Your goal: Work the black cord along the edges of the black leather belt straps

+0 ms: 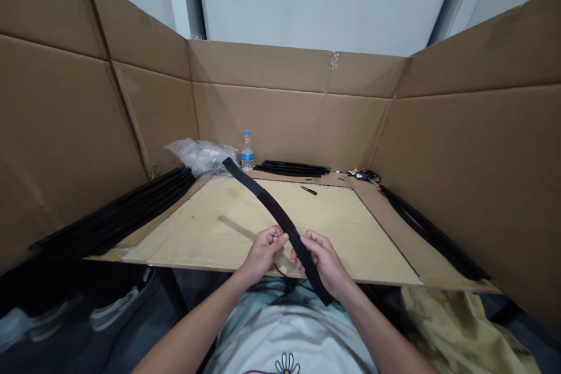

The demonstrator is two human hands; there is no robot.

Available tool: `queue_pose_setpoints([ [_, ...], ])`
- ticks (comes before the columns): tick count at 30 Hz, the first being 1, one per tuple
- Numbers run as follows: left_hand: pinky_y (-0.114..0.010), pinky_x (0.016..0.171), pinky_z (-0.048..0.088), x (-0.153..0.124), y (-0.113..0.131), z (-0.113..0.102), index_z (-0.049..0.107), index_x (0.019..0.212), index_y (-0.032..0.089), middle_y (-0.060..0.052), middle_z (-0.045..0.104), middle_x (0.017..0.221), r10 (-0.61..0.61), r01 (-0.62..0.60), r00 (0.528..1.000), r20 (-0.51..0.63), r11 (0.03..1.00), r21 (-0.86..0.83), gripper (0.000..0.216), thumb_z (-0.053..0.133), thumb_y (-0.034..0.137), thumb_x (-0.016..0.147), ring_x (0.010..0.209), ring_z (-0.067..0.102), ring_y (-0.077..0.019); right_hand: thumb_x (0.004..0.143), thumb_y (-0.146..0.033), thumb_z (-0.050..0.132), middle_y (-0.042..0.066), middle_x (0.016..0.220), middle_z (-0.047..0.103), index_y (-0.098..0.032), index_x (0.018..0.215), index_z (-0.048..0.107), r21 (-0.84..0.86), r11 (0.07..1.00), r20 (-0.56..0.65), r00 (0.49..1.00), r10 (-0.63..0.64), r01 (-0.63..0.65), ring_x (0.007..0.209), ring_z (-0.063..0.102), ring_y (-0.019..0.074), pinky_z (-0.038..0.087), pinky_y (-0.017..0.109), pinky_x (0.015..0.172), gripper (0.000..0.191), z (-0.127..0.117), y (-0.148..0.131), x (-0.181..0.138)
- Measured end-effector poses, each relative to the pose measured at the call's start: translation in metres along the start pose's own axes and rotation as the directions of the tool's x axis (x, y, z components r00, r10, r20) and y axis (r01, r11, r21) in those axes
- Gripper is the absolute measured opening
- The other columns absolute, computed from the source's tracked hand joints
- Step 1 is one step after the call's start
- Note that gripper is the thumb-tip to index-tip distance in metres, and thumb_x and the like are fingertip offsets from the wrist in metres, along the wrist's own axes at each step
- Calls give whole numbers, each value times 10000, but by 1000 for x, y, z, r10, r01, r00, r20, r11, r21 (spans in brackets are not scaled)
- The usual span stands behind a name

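A long, dark, slightly curved strip (277, 210) is held up over the front edge of the table, slanting from upper left to lower right. Its upper end is greyer and has a small hole near the tip. My left hand (264, 252) pinches the strip's left edge around its middle. Just to the right, my right hand (323, 262) grips the opposite edge with thumb and fingers. A thin dark cord hangs below, between my hands; where it attaches I cannot tell.
Dark strips lie in a pile (149, 204) at left, a stack (291, 168) at the back and a bundle (429, 231) at right. Plastic wrap (201, 155), a water bottle (247, 155), a small knife (309, 190) and tangled cables (366, 175) are there too. Cardboard walls (284, 117) enclose the table (197, 234).
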State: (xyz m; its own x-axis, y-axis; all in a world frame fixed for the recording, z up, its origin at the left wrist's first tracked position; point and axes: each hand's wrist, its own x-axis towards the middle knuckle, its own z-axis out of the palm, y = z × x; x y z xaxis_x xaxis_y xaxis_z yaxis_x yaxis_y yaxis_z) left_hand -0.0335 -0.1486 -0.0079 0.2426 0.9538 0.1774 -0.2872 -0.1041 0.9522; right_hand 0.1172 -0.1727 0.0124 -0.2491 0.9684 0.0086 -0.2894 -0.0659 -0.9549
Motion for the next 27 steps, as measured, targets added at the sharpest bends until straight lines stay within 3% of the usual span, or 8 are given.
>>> queue_pose_setpoints([
  [4,-182,394,110,5,-1,-4,374,639,198,132,262,417,-3,3,1000,-18,999,-35,514,719,580,635,368,163,-28,621,-375,798,14,693,690,-177,756,593,25,999,48,998,-47,46,595,595,127,436,234,575,315,-2,-3,-1],
  [8,-187,393,101,7,-1,-8,393,641,190,134,287,415,-22,22,1000,13,998,-54,540,772,566,558,362,162,-20,590,-352,837,11,714,680,-153,933,644,-12,999,79,996,-28,30,598,581,111,450,234,579,441,-5,2,1],
  [10,-192,395,93,7,-2,-9,402,639,186,137,282,412,-28,29,999,27,997,-65,537,779,559,554,359,156,-16,573,-355,847,-3,727,664,-151,898,641,-43,999,97,995,-11,15,566,569,96,473,232,557,435,-6,4,1],
  [14,-200,398,84,6,-1,-9,457,666,166,136,289,400,-37,42,997,70,996,-78,509,791,536,560,353,160,-16,602,-359,826,-52,667,598,-174,808,550,-112,994,195,981,9,13,497,565,92,478,207,427,391,-8,3,-1],
  [17,-201,397,88,5,-1,-9,456,655,166,129,306,392,-38,45,996,86,995,-86,497,795,520,568,349,175,-19,631,-371,804,-53,650,631,-213,812,420,-142,990,247,968,33,2,435,580,105,437,183,348,454,-8,2,-2],
  [20,-197,396,95,5,-1,-9,421,627,180,131,284,389,-35,43,996,77,994,-100,514,790,532,568,350,177,-21,628,-376,806,-35,628,673,-225,797,357,-178,983,223,975,-10,51,342,501,64,359,145,313,503,-8,1,-1],
  [23,-192,396,93,6,-1,-9,397,616,187,132,272,392,-26,30,999,39,993,-115,515,782,528,584,355,171,-23,663,-440,768,-29,620,680,-223,784,366,-159,983,173,983,-60,88,355,479,55,357,146,339,473,-6,0,0],
  [27,-187,394,93,6,-2,-9,398,608,186,131,269,388,-5,2,1000,-28,993,-120,497,766,521,612,360,165,-25,680,-529,713,-8,628,686,-218,764,424,-66,998,76,997,18,-13,408,531,94,354,168,362,433,-3,-3,1],
])
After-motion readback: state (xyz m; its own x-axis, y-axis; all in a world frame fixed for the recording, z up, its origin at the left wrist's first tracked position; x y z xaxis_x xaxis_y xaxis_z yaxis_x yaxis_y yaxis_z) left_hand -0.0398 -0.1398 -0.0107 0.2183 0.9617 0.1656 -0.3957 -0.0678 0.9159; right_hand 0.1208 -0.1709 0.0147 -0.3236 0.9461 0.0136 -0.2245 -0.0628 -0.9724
